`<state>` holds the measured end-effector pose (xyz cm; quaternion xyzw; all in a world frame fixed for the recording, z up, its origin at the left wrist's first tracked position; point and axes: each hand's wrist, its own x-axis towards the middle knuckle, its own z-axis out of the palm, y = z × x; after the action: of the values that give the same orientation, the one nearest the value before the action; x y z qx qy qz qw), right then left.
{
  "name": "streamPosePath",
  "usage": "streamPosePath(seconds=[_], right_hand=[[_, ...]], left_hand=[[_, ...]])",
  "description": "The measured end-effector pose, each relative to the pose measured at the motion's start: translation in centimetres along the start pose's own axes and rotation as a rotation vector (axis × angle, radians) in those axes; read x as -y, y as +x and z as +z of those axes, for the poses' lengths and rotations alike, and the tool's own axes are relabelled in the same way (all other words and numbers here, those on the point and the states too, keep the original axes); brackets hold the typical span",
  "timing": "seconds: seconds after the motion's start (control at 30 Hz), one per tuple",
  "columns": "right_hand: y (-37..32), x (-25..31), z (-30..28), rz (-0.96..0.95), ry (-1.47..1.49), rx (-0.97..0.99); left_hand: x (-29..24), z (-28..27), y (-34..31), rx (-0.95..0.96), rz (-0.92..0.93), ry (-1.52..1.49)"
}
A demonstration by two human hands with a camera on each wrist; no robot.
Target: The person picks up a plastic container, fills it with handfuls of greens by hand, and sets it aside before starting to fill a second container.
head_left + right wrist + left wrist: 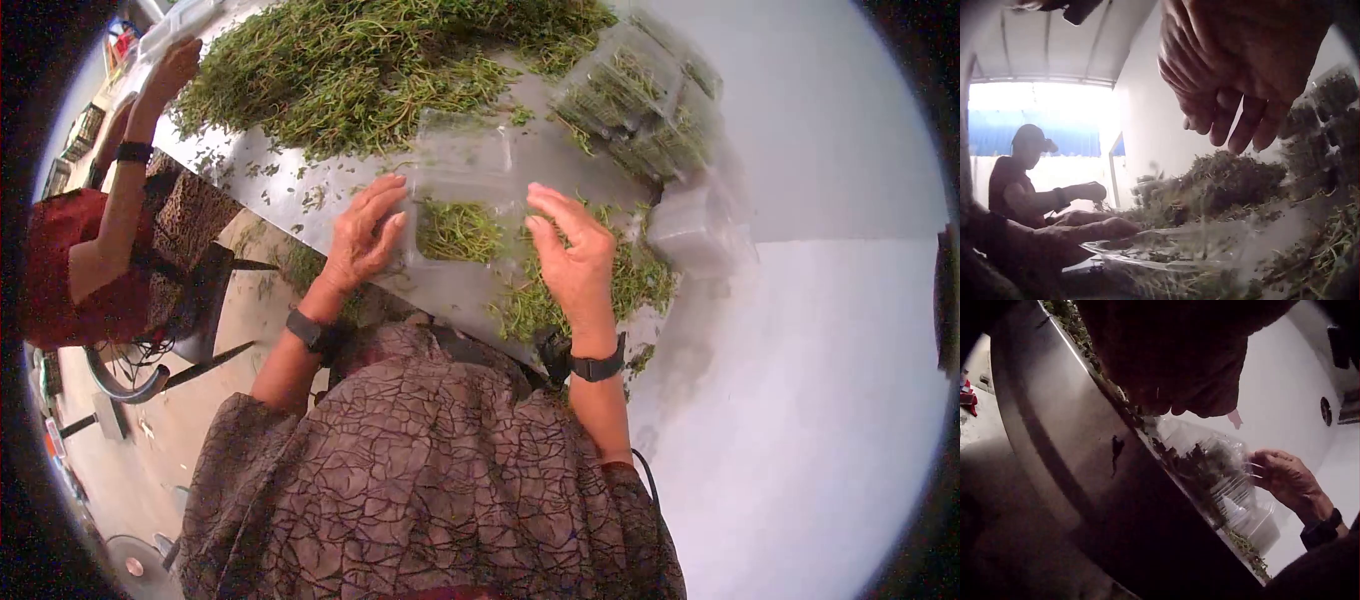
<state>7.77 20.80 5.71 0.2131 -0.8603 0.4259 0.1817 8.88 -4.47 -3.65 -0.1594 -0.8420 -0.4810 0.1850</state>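
Note:
A clear plastic clamshell box (470, 180) lies on the metal table, its lid folded back on the far side. Green leafy stems (458, 232) fill the near half. Beside its left edge is my left hand (365, 238), fingers extended toward the far side and thumb close to the rim. My right hand (577, 255) hovers off the right edge, fingers loosely bent with nothing between them. In the right wrist view, the right hand (1241, 75) hangs above the greens while the left hand (1066, 240) lies along the box's rim (1160, 259).
A large heap of greens (370, 75) covers the far table. Filled clear boxes (640, 90) are stacked at the right, by an unfilled-looking clear box stack (700, 225). Loose stems (600, 285) lie under my right hand. Another person (95, 240) works at the left.

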Motion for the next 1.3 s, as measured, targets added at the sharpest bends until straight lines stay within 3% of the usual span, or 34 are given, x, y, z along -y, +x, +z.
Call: streamPosePath(seconds=[0.07,0.13,0.27,0.5,0.8,0.97,1.07,1.17,1.3], right_hand=[[0.3,-1.3,-0.4,0.001,-0.053,0.031],[0.5,-2.9,-1.0,-0.113,-0.435,0.113],[0.1,-5.4,-0.4,-0.081,-0.591,0.263],[-0.7,-7.7,1.4,-0.101,-0.743,0.349],[-0.6,-8.4,-0.4,-0.023,-0.548,0.19],[0.1,-6.0,-1.4,0.23,-0.315,0.02],[1.0,-2.5,-0.9,0.238,-0.223,0.024],[1.5,-1.2,0.6,0.138,-0.121,0.07],[2.3,-0.5,1.3,0.149,-0.004,0.102]], left_hand=[[0.1,0.1,-0.1,0.006,-0.017,-0.055],[0.4,0.1,-0.2,0.007,-0.018,-0.037],[0.4,-0.1,0.0,0.022,0.004,-0.039],[0.7,0.1,-0.2,0.086,0.052,-0.022],[0.7,0.1,-0.2,0.132,0.023,-0.041],[1.0,0.3,-0.3,0.094,0.069,-0.021],[1.1,0.3,-0.3,0.105,0.063,-0.021],[0.7,0.2,-0.4,0.128,0.024,-0.038],[0.7,0.0,-0.2,0.15,0.026,-0.038]])
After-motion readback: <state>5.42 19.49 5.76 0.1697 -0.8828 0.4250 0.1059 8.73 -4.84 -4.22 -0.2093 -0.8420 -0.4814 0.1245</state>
